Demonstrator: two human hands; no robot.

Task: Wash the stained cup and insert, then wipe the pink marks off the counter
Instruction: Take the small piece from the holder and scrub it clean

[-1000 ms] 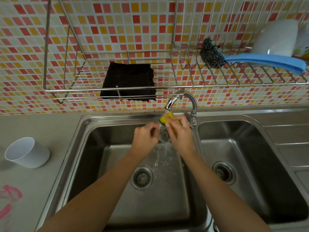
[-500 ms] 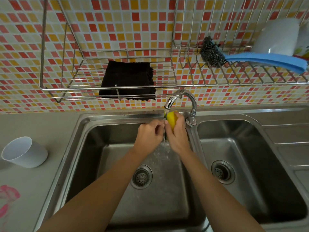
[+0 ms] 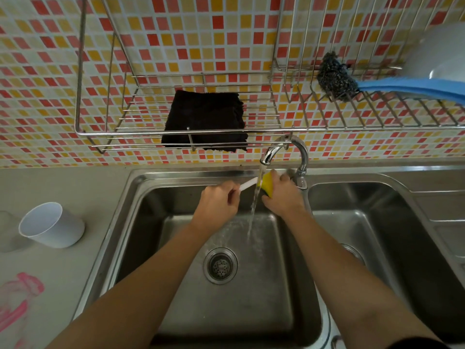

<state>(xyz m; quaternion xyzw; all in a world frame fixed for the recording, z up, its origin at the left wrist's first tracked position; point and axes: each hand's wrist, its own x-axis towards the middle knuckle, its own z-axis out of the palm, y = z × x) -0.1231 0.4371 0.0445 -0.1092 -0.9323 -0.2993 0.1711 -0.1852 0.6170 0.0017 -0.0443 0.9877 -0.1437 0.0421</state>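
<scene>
The insert (image 3: 247, 184), a slim white piece, lies with its long axis running left to right across the far end of the left sink basin (image 3: 176, 285), directly under the faucet (image 3: 270, 153). The left hand (image 3: 217, 204) pinches its left end with fingers closed narrowly around it. The right hand (image 3: 283, 195) is wrapped around a yellow sponge (image 3: 267, 183) that meets the insert's right end, and the water stream (image 3: 254, 210) falls between the two hands. Any scrubbing stroke would likely run along that left-right axis, with the right hand nearer the stained end.

The white cup (image 3: 51, 225) lies tipped on the counter (image 3: 57, 182) well left of the sink, nearer the left hand. The pink marks (image 3: 21, 295) sit nearer still, at the left edge. On the far rack (image 3: 176, 132) rest a black cloth (image 3: 205, 120), a steel scourer (image 3: 334, 78) and a blue brush handle (image 3: 412, 86). No brand, label or writing is legible anywhere.
</scene>
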